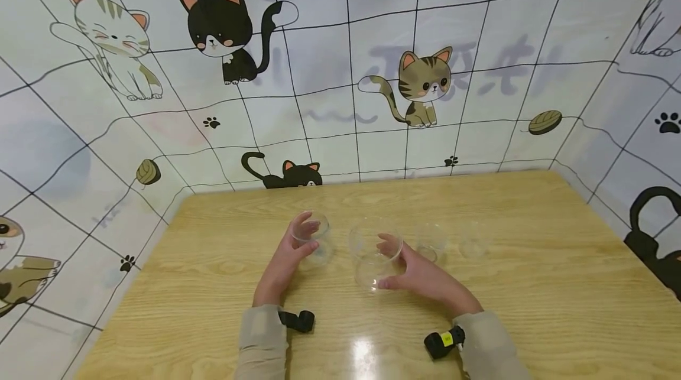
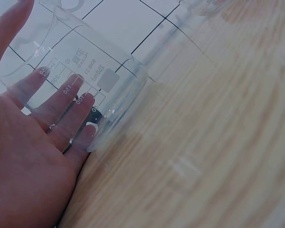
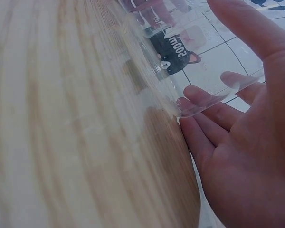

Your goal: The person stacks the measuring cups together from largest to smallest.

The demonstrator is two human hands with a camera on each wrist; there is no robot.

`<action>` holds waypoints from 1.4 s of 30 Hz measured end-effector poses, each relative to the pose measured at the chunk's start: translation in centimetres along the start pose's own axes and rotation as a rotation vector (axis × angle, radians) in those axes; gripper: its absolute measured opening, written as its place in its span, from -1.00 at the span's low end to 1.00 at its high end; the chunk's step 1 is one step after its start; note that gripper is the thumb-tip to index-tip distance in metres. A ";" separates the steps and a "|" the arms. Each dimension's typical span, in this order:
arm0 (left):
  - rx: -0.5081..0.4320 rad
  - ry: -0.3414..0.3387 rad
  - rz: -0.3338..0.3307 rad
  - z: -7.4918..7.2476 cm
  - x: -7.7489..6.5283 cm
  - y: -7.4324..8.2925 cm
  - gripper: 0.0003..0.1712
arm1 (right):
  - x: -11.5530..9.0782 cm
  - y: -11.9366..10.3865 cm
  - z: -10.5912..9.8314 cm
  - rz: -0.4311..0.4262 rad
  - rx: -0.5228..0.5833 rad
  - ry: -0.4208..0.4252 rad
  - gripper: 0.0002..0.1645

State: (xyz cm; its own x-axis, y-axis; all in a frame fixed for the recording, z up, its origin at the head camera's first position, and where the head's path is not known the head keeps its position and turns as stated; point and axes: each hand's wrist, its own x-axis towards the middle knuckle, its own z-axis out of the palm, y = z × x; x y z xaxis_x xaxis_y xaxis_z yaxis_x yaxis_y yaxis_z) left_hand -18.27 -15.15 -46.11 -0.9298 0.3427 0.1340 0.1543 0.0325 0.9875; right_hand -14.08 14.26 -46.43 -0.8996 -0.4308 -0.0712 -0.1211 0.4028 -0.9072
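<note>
In the head view, my left hand (image 1: 289, 250) holds a small clear glass beaker (image 1: 321, 255), its thumb on the near side and its fingers round the far side. Reversed 250 ml markings show on this beaker (image 2: 97, 78) in the left wrist view, where the fingers press along the glass. A larger clear beaker (image 1: 372, 250) stands just to the right, and my right hand (image 1: 417, 273) holds its right side between thumb and fingers. The right wrist view shows a reversed 500 ml mark on that larger beaker (image 3: 206, 71). Both beakers look upright.
Two more clear glass vessels, a nearer one (image 1: 433, 238) and a fainter one (image 1: 473, 241), stand to the right of the right hand. Everything sits on a light wood table (image 1: 532, 309). A cat-patterned sheet (image 1: 330, 72) rises behind the table and along its sides.
</note>
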 end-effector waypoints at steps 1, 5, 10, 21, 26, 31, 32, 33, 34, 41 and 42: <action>0.004 0.002 0.006 -0.1 0.1 -0.3 -0.31 | 0.0 -0.1 0.0 0.005 0.002 -0.002 0.04; 0.013 0.013 0.010 -0.5 0.4 -1.1 -0.33 | 0.0 -0.5 -0.1 0.022 0.009 -0.009 0.04; 0.030 0.033 0.005 -0.7 0.5 -1.1 -0.35 | -0.5 -2.1 -0.3 0.030 0.041 -0.011 0.00; 0.028 0.076 0.021 -0.3 0.8 -1.3 -0.41 | -0.4 -0.5 -0.2 0.030 0.042 -0.002 0.04; 0.004 0.116 0.035 0.2 0.9 -1.4 -0.44 | -0.4 0.0 -0.4 0.026 0.037 -0.006 0.05; -0.234 0.140 0.016 1.5 0.9 0.1 -0.46 | -0.9 -1.5 -0.5 0.036 0.051 -0.013 0.04; -0.265 0.136 0.012 1.7 0.9 0.6 -0.46 | -1.0 -1.7 -0.5 0.037 0.055 -0.012 0.03; -0.277 0.133 0.006 2.0 0.8 0.9 -0.46 | -1.0 -1.9 -0.5 0.039 0.060 -0.012 0.03; -0.268 0.133 0.002 2.2 0.8 1.2 -0.45 | -1.0 -2.0 -0.5 0.040 0.062 -0.014 0.03; -0.235 0.153 -0.029 2.7 0.7 1.6 -0.46 | -0.3 -0.3 -0.2 0.026 0.069 -0.024 0.05; -0.234 0.154 -0.034 2.8 0.6 1.6 -0.47 | -0.2 -0.3 -0.2 0.029 0.072 -0.026 0.06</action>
State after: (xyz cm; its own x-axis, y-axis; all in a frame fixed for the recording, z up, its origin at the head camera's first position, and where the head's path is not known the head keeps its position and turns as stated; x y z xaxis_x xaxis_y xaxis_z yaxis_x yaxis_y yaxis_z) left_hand -17.66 -12.26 -44.66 -0.9758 0.1975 0.0937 0.0573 -0.1823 0.9816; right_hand -13.91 14.38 -46.10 -0.8912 -0.4408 -0.1071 -0.0644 0.3566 -0.9320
